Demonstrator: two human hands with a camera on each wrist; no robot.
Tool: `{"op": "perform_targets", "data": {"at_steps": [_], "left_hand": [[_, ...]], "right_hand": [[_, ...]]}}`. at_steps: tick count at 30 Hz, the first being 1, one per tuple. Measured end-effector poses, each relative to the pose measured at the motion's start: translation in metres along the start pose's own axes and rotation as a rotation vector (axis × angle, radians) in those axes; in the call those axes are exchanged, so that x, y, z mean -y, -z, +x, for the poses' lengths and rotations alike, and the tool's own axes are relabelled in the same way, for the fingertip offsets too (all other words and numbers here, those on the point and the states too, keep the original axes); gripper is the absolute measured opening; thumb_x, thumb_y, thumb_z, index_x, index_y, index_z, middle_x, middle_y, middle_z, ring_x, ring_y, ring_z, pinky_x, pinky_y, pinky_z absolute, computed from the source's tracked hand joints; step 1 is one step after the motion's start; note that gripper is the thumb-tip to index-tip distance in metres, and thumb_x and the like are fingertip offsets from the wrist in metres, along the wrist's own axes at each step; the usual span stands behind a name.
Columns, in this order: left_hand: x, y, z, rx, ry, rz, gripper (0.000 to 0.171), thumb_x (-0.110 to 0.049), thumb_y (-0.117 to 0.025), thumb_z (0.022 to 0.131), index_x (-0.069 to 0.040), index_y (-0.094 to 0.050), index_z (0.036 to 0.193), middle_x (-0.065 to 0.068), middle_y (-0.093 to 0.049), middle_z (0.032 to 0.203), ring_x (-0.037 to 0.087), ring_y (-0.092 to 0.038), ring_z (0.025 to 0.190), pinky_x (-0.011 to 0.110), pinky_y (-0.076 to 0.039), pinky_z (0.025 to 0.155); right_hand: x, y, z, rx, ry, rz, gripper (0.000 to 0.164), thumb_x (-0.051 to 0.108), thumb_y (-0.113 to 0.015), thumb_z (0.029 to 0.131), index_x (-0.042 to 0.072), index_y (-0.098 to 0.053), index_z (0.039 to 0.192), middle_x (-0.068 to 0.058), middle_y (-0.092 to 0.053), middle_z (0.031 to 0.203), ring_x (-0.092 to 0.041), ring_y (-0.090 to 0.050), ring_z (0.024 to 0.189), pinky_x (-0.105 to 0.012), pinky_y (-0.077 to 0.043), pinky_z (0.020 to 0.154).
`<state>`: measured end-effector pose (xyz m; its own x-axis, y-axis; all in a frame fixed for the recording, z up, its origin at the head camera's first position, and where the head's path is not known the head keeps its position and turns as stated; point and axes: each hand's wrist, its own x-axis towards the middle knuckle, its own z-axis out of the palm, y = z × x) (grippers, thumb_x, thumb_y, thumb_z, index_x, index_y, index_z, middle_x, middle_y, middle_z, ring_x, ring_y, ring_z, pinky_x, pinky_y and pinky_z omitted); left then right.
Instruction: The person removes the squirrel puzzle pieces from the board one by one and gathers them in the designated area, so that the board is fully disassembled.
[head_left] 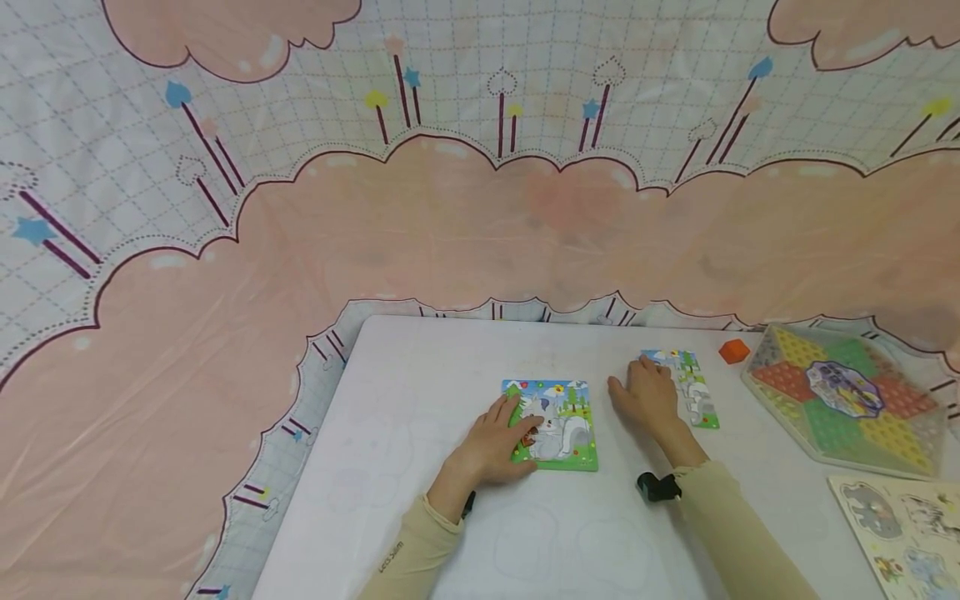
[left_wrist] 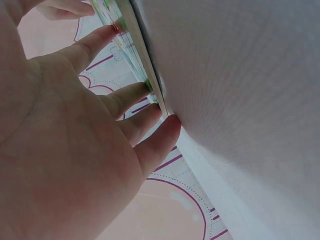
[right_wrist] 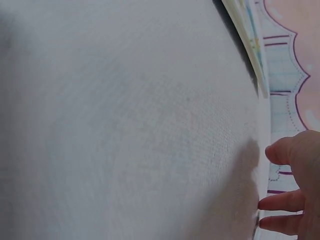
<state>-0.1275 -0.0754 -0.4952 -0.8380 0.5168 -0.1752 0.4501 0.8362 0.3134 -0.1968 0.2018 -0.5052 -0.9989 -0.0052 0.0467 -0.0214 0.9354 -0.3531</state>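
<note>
A squarish picture puzzle [head_left: 573, 437] with a grey squirrel, green grass and blue sky lies flat on the white table. My left hand [head_left: 491, 446] rests on its left part, fingers spread and thumb near the lower edge. In the left wrist view the fingertips [left_wrist: 165, 132] of that hand touch the puzzle's edge. To the right lies a second picture piece [head_left: 701, 400] with similar colours, partly covered by my right hand [head_left: 651, 400]. That hand's fingers reach forward over its left side, thumb apart. In the right wrist view, fingertips [right_wrist: 267, 204] meet the table surface.
An orange block [head_left: 734, 351] sits behind and right of the second piece. Farther right is a clear case [head_left: 847, 400] of coloured patterned shapes. A board with animal pictures [head_left: 903, 525] lies at the near right. A patterned cloth [head_left: 450, 225] hangs behind the table.
</note>
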Motion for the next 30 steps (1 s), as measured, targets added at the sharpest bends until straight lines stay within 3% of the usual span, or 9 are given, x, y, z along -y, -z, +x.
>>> {"op": "perform_targets", "data": {"at_steps": [7, 12, 16, 21, 27, 30], "left_hand": [[0.000, 0.000, 0.002, 0.011, 0.006, 0.001, 0.065, -0.045, -0.065, 0.091, -0.028, -0.043, 0.149, 0.014, -0.018, 0.161, 0.036, -0.016, 0.148, 0.051, -0.028, 0.113], [0.000, 0.003, 0.002, 0.015, 0.006, -0.005, 0.065, -0.045, -0.064, 0.091, -0.027, -0.043, 0.149, 0.015, -0.018, 0.161, 0.036, -0.016, 0.148, 0.051, -0.028, 0.113], [0.001, 0.006, 0.002, 0.012, 0.004, -0.005, 0.064, -0.045, -0.064, 0.091, -0.027, -0.043, 0.149, 0.015, -0.019, 0.161, 0.036, -0.016, 0.148, 0.051, -0.028, 0.113], [0.002, 0.007, 0.001, 0.015, -0.004, -0.020, 0.065, -0.045, -0.065, 0.091, -0.024, -0.044, 0.149, 0.017, -0.020, 0.160, 0.038, -0.017, 0.147, 0.052, -0.029, 0.113], [0.002, 0.007, 0.000, 0.005, -0.008, -0.005, 0.068, -0.046, -0.066, 0.090, -0.020, -0.043, 0.149, 0.017, -0.023, 0.159, 0.037, -0.019, 0.146, 0.052, -0.031, 0.111], [0.001, 0.007, 0.000, 0.006, -0.010, -0.005, 0.071, -0.046, -0.067, 0.090, -0.017, -0.042, 0.149, 0.018, -0.025, 0.158, 0.037, -0.020, 0.147, 0.051, -0.032, 0.111]], "right_hand": [[0.000, 0.004, -0.002, -0.032, 0.018, 0.010, 0.053, 0.030, -0.056, 0.095, -0.016, -0.056, 0.122, -0.039, -0.042, 0.137, -0.058, -0.040, 0.123, -0.065, -0.036, 0.099], [0.008, 0.008, -0.003, -0.070, 0.071, 0.140, 0.047, 0.026, -0.061, 0.094, -0.012, -0.059, 0.122, -0.035, -0.054, 0.122, -0.050, -0.052, 0.112, -0.060, -0.045, 0.089], [0.023, 0.008, -0.005, 0.045, 0.136, 0.267, 0.039, 0.022, -0.064, 0.093, -0.007, -0.063, 0.120, -0.024, -0.060, 0.107, -0.038, -0.059, 0.098, -0.050, -0.050, 0.081], [0.041, 0.005, -0.012, 0.191, 0.224, 0.321, 0.031, 0.017, -0.069, 0.090, -0.003, -0.067, 0.115, -0.012, -0.061, 0.095, -0.024, -0.057, 0.086, -0.040, -0.050, 0.076], [0.050, -0.003, -0.018, 0.245, 0.328, 0.319, 0.032, 0.018, -0.076, 0.086, -0.002, -0.069, 0.110, -0.007, -0.057, 0.087, -0.018, -0.051, 0.077, -0.032, -0.045, 0.069], [0.054, -0.007, -0.023, 0.270, 0.333, 0.301, 0.036, 0.022, -0.078, 0.084, 0.000, -0.070, 0.112, -0.004, -0.054, 0.087, -0.016, -0.048, 0.075, -0.030, -0.042, 0.066]]}}
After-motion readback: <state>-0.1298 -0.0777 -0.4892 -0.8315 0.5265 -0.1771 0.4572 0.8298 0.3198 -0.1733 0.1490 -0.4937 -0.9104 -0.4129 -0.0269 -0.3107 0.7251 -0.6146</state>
